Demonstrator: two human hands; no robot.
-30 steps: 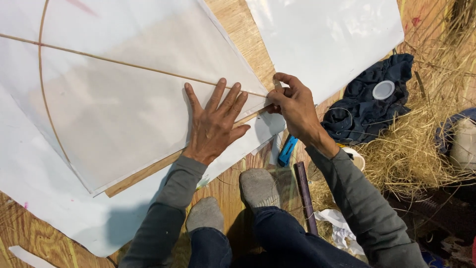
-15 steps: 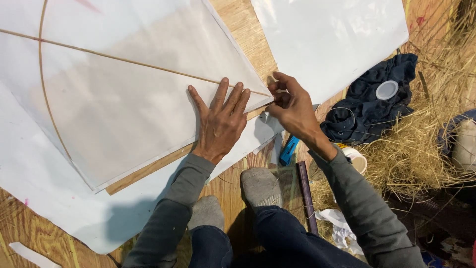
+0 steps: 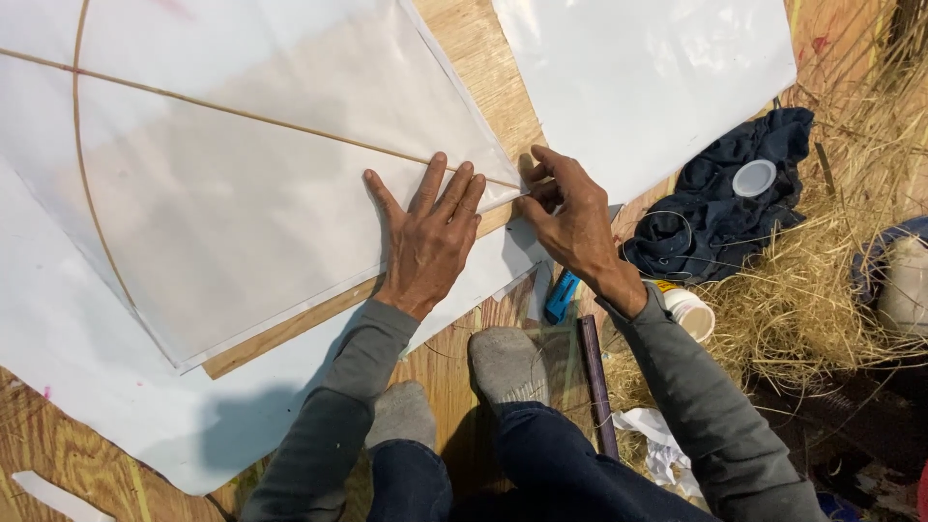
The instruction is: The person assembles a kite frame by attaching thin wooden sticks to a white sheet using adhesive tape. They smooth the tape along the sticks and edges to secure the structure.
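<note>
A white translucent kite sheet (image 3: pixel 232 203) lies on a plywood floor (image 3: pixel 483 48), with a straight thin bamboo spine (image 3: pixel 242 111) and a curved bamboo bow (image 3: pixel 87 193) across it. My left hand (image 3: pixel 430 237) lies flat on the sheet near its right corner, fingers spread. My right hand (image 3: pixel 570 217) is just right of it, fingertips pinched at the kite's corner tip where the spine ends. What the fingers grip there is too small to make out. My grey-socked feet (image 3: pixel 503 362) rest below the hands.
A second white sheet (image 3: pixel 648 77) lies at the upper right. A dark cloth (image 3: pixel 725 213) with a white lid (image 3: pixel 754 177) sits on straw (image 3: pixel 822 290). A blue object (image 3: pixel 561 295), a white bottle (image 3: pixel 688 309), a dark stick (image 3: pixel 594 387) and crumpled paper (image 3: pixel 657 445) lie by my right arm.
Both hands have stayed at the kite's right corner. The view has shifted slightly, and my right fingers have worked a little at the corner tip.
</note>
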